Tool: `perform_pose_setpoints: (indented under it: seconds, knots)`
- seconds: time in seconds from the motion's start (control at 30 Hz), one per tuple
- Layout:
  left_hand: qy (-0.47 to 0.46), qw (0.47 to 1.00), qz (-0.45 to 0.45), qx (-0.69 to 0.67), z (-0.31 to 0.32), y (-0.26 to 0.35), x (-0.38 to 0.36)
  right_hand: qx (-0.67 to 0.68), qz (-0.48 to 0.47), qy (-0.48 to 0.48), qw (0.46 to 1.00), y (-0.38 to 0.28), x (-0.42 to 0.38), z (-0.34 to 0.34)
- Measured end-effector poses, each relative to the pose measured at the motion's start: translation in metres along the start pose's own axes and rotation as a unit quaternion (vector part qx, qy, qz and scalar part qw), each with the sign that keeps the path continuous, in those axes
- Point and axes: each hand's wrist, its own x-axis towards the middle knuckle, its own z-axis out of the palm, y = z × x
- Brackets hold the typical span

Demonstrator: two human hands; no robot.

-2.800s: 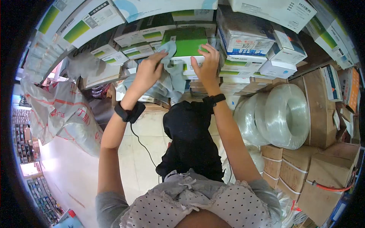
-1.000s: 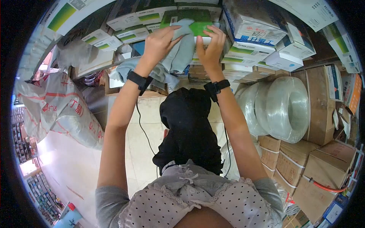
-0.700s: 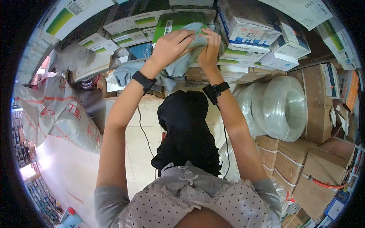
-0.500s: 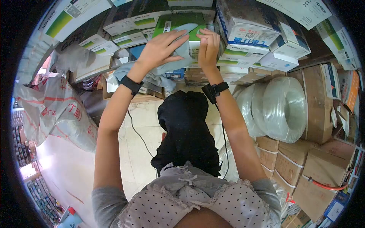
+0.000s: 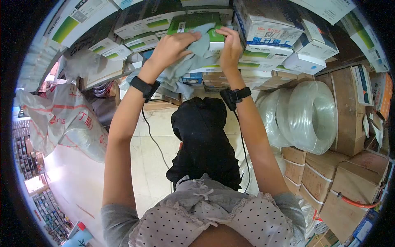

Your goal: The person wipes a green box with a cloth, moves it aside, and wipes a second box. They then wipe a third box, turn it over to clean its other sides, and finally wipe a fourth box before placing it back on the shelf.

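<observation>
A green and white box (image 5: pixel 197 20) sits among stacked boxes at the top centre. My left hand (image 5: pixel 175 48) is closed on a light blue-grey cloth (image 5: pixel 200 46), whose upper end lies against the green box's front and top. Folds of the cloth hang below that hand, over the shelf edge. At the green box's right corner, my right hand (image 5: pixel 230 47) has its fingertips on the box, thumb and fingers bent round the edge. Both wrists wear black bands with cables.
More white and green boxes (image 5: pixel 269 54) stand on both sides. Coils of clear hose (image 5: pixel 314 117) and strapped cardboard boxes (image 5: pixel 314 177) are at the right. A printed plastic bag (image 5: pixel 68 121) is at the left, over the pale floor (image 5: pixel 154 152).
My left hand has moved slightly down and left with the cloth, and its spread fingers have closed. The right hand has shifted slightly, staying at the box's corner.
</observation>
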Motion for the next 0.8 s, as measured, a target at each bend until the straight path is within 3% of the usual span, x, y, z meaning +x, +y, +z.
perform_pose_setpoints:
  seconds: [0.03,0.27,0.37,0.47,0.5,0.6,0.63,0.7,0.8]
  knots:
    - [0.008,1.000,0.027,-0.012,0.000,0.001,0.004,0.017,0.028,0.011,0.999,-0.002,-0.001,0.000]
    - [0.067,0.988,-0.080,-0.115,0.019,0.005,0.033,0.010,0.063,-0.057,0.996,-0.009,-0.003,-0.012]
    - [0.034,0.977,-0.139,-0.159,0.011,0.014,0.037,-0.021,0.063,-0.118,0.991,-0.015,-0.004,-0.018]
    - [0.039,0.965,-0.071,-0.250,0.018,0.003,0.039,-0.212,-0.093,-0.088,0.969,-0.038,-0.003,-0.015]
    - [0.018,0.969,-0.069,-0.237,0.019,0.000,0.040,-0.249,-0.101,-0.105,0.957,-0.045,-0.004,-0.015]
    - [0.042,0.952,-0.113,-0.281,0.021,-0.003,0.038,-0.222,-0.126,-0.152,0.955,-0.067,-0.006,-0.008]
    - [0.020,0.935,-0.141,-0.325,0.017,-0.003,0.037,-0.173,-0.092,-0.147,0.970,-0.071,-0.008,-0.001]
    - [-0.026,0.890,-0.195,-0.411,0.007,-0.002,0.035,-0.209,-0.107,-0.140,0.962,-0.069,-0.006,0.003]
    - [0.104,0.931,-0.098,-0.337,0.025,-0.012,0.031,-0.285,-0.153,-0.166,0.932,-0.058,0.000,0.004]
